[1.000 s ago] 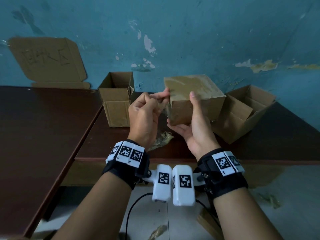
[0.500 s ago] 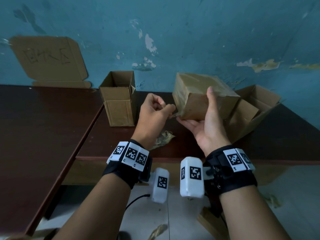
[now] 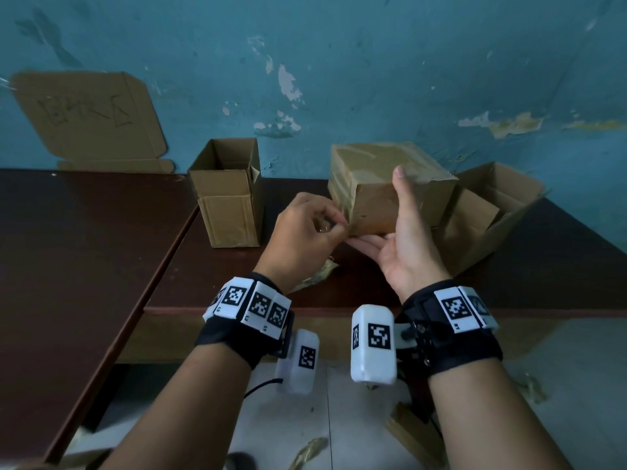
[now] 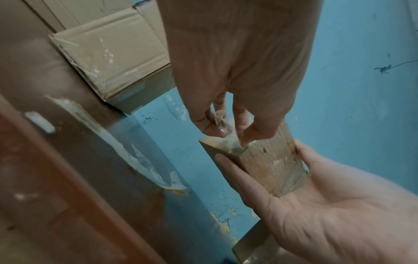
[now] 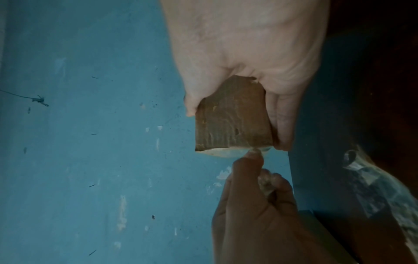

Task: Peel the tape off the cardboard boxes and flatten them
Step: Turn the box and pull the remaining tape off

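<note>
A closed cardboard box, wrapped in clear tape, is held up above the brown table. My right hand grips it, thumb up its near face and fingers under its bottom. My left hand is at the box's lower left corner, its thumb and forefinger pinching a crumpled bit of clear tape. In the right wrist view the box sits between thumb and fingers, and the left hand's fingertips touch its edge.
An open upright box stands left of my hands. Another open box lies tilted to the right, against the blue wall. A flattened cardboard sheet leans on the wall at far left. Peeled tape scraps lie on the table and floor.
The right hand has carried the box to the right and turned it. The left hand dropped from the box's top left edge to its lower left corner, pinching tape there.
</note>
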Motion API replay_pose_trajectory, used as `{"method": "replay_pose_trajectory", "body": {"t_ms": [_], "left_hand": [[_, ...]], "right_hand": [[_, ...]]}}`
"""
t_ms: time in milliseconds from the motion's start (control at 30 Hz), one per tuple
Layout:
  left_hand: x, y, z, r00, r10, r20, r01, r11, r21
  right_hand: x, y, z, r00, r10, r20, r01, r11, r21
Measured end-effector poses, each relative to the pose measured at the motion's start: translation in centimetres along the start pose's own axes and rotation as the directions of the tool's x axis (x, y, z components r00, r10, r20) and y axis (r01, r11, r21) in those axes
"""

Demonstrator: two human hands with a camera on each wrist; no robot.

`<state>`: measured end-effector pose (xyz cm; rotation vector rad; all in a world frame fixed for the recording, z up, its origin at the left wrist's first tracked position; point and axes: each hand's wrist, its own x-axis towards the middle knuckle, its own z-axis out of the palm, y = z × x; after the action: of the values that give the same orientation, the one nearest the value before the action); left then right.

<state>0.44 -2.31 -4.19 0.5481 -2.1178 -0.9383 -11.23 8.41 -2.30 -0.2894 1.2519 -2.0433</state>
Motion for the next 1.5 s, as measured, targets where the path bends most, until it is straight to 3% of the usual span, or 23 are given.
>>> {"method": "replay_pose_trajectory", "body": {"t_ms": [467,600,767,1000,1133,1300,1500], "left_hand": [[-0.5,-0.3,-0.5,0.998,-0.037,0.052,0.041,0.995,-0.092],[-0.7,0.5,-0.2,0.991,-0.093,0.101,0.108,0.982,-0.156],[-0.8,0.1,0.2,1.0,0.001,0.006,0.0,1.0,-0.03],[-0.5,-0.2,-0.3,0.999,0.03,-0.025,-0.03,1.0,0.004],[-0.4,0.0,-0.6,1.0,0.024,-0.018,-0.025,0.999,-0.042],[-0.2,0.1,-0.9,0.996,-0.052,-0.068,0.039,0.982,-0.187],[-0.2,0.7,-1.3,0.978,-0.206,-0.037,0.164,0.865,-0.474]], "right_hand": [[0.0,0.7,0.2,1.0,-0.015,-0.022,0.013,0.996,-0.094],[0.0,0.3,0.2,0.998,-0.02,-0.057,0.017,0.998,-0.066],[-0.5,0.3,0.2,0.996,-0.032,-0.078,0.027,0.997,-0.067],[-0.6,0.1,-0.1,0.991,-0.098,-0.086,0.078,0.975,-0.209],[0.1,0.5,0.0,0.973,-0.12,-0.196,0.063,0.96,-0.273],[0.5,0.2,0.0,0.975,-0.107,-0.193,0.028,0.927,-0.374],[0.4,0.4,0.2,0.975,-0.15,-0.166,0.067,0.905,-0.421]]}}
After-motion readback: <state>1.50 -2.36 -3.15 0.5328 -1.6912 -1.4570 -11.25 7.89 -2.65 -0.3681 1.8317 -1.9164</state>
